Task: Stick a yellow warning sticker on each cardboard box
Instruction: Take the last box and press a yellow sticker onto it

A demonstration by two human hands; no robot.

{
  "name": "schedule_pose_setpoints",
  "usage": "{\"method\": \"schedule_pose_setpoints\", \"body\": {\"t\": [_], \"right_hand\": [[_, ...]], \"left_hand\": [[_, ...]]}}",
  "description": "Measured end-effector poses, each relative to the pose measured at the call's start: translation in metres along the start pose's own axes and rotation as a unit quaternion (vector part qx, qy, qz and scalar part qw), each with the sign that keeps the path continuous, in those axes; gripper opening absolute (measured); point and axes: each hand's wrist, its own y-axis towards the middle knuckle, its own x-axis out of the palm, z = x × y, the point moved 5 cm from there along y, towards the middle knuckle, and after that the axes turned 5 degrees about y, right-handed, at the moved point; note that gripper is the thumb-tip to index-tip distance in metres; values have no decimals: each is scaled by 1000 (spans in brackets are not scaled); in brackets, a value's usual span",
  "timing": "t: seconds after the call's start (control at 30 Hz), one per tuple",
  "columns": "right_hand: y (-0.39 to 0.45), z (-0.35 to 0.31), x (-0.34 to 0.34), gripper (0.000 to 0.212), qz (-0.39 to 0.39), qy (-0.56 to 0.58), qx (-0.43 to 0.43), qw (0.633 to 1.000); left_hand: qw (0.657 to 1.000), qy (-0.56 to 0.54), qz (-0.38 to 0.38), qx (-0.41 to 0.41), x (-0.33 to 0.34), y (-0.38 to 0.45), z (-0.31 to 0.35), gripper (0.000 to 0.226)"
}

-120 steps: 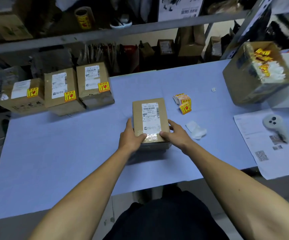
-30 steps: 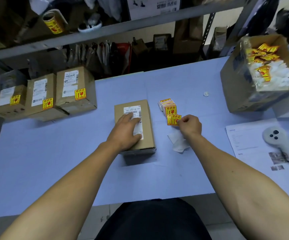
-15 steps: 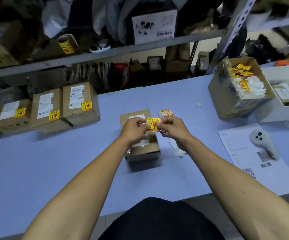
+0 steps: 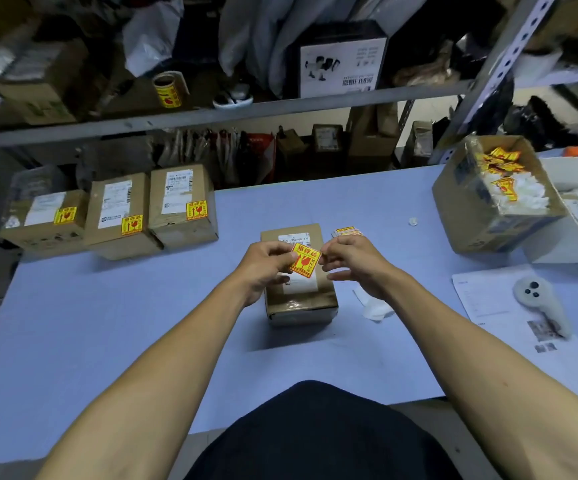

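Table [image 4: 107,323]: light blue, with all task items carried on it. Three cardboard boxes are lined up at the far left, each already stickered: left box [image 4: 43,220], middle box [image 4: 119,214], right box [image 4: 182,204]. An open carton of loose stickers and backing scraps [image 4: 495,195] is seen at the far right.

The unstickered box [image 4: 299,289] is set at centre, directly below and just beyond the hands, its long axis running away from the person. A white shipping label [image 4: 299,284] is seen on its top face; bare cardboard is left along the right edge.

The left hand [image 4: 263,268] is closed in a pinch on the left edge of the yellow warning sticker [image 4: 305,260]. The right hand [image 4: 353,263] is held at the sticker's right edge, fingertips curled in; a pinch on the corner or backing is likely, but contact is not clearly resolved. The sticker is held above the box top, tilted slightly clockwise, not yet applied.

A sticker stack [image 4: 346,232] is left just beyond the right hand, beside the box's far right corner.

Judgement: backing is probably being peeled. Both hands are about equally near; only a short drop onto the box top is needed.
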Motion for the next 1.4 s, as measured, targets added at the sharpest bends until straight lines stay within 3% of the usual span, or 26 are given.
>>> {"method": "schedule_pose_setpoints", "body": {"t": [0.43, 0.93, 1.0, 1.1, 1.23, 1.4], "right_hand": [[0, 1, 13, 12, -64, 11, 23, 998], [-3, 4, 11, 10, -61, 31, -1, 998], [-3, 4, 12, 11, -54, 31, -8, 998], [-1, 4, 13, 13, -32, 24, -22, 999], [-1, 3, 14, 15, -31, 15, -41, 999], [0, 1, 13, 16, -21, 9, -55, 998]], "left_hand": [[1000, -5, 5, 7, -14, 1, 2, 23], [1000, 9, 28, 11, -6, 0, 2, 19], [996, 41, 64, 41, -6, -1, 4, 21], [967, 155, 132, 156, -4, -7, 16, 17], [955, 180, 105, 211, 5, -12, 22, 5], [960, 154, 99, 213, 7, -12, 22, 11]]}}
